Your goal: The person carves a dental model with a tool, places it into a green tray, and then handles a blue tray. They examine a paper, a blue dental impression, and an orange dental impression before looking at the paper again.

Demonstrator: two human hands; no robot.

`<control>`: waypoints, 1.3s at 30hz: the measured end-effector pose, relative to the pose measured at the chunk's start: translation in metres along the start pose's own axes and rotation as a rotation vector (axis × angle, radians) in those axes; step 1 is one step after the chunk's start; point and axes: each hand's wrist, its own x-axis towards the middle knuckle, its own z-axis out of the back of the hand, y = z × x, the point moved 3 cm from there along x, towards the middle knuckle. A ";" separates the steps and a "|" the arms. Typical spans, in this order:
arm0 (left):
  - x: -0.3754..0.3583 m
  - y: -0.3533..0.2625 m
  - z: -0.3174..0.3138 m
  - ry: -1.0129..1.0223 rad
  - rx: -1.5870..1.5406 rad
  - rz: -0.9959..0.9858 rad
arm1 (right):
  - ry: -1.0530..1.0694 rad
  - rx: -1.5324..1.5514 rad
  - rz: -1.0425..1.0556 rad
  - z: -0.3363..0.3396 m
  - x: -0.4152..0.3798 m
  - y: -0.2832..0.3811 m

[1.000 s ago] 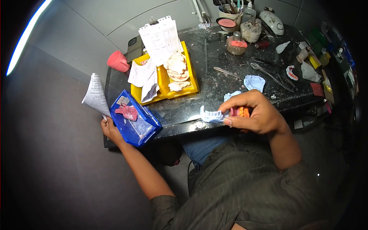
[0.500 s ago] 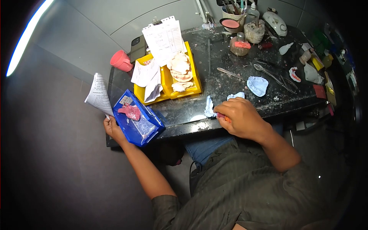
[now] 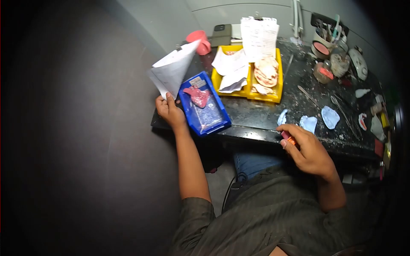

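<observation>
My left hand [image 3: 171,114] pinches the bottom corner of some printed paper sheets [image 3: 173,70], which curl over above it. Right beside that hand, at the table's left corner, stands a blue bin [image 3: 226,121] with a pink piece [image 3: 199,97] and clear plastic inside. My right hand [image 3: 309,150] is closed around a small red and orange object [image 3: 288,137], mostly covered by the fingers, at the table's front edge. Just beyond it lie pale blue dental cast pieces: a narrow one [image 3: 282,117], a middle one [image 3: 308,123] and a rounder one [image 3: 330,117].
A yellow two-part bin [image 3: 273,97] holds folded papers [image 3: 232,70] and plaster casts [image 3: 265,72]. Behind are a pink mug [image 3: 199,42] and a phone [image 3: 222,33]. A knife [image 3: 308,96], pliers [image 3: 341,109] and a red-and-white denture piece [image 3: 362,121] lie to the right.
The camera has turned left, so the table sits further right in view. The sheets in my left hand now lean over to the right. My right hand has drawn back from the cast pieces.
</observation>
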 end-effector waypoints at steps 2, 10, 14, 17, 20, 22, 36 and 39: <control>-0.019 -0.032 0.001 -0.235 0.335 -0.441 | 0.023 -0.018 0.050 -0.008 0.006 0.010; -0.078 -0.071 0.018 0.004 0.648 -0.907 | 0.052 -0.041 0.031 -0.017 0.019 0.023; -0.078 -0.085 0.016 0.087 0.672 -0.906 | 0.065 -0.034 0.000 -0.022 0.022 0.020; -0.073 -0.082 0.018 0.172 0.651 -0.859 | 0.078 -0.027 -0.029 -0.024 0.023 0.020; -0.057 -0.109 0.014 0.376 0.696 -0.715 | 0.075 -0.021 -0.055 -0.024 0.025 0.020; -0.047 -0.105 0.009 0.389 0.670 -0.656 | 0.072 -0.025 -0.058 -0.024 0.025 0.017; -0.025 -0.094 -0.010 0.512 0.715 -0.505 | 0.036 -0.012 -0.019 -0.014 0.013 0.007; -0.018 -0.100 -0.014 0.460 0.585 -0.430 | 0.020 -0.014 -0.004 -0.011 0.011 0.004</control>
